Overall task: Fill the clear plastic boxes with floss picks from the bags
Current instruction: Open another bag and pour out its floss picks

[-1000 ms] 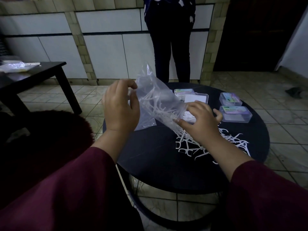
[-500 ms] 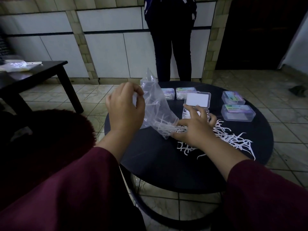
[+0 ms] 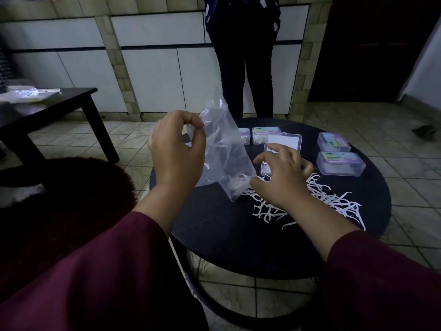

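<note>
My left hand (image 3: pixel 177 149) pinches the top of a clear plastic bag (image 3: pixel 223 151) and holds it upright over the round black table (image 3: pixel 229 232). The bag looks nearly empty, with a few white floss picks at its bottom corner. My right hand (image 3: pixel 280 176) hovers with fingers spread over the pile of white floss picks (image 3: pixel 334 199) lying on the table, right at the bag's lower edge. An open clear box (image 3: pixel 282 142) with its lid up stands just behind my right hand. Closed labelled boxes (image 3: pixel 340 162) sit to the right and at the back.
A person in dark trousers (image 3: pixel 245 68) stands close behind the table. A low black side table (image 3: pixel 47 108) with plastic bags on it is at the left. Tiled floor surrounds the table; a dark red fuzzy cushion (image 3: pixel 71 194) lies near my left arm.
The bag has emptied most of its picks onto the table and now hangs upright. My right hand has let go of the bag's lower end and spread over the pile.
</note>
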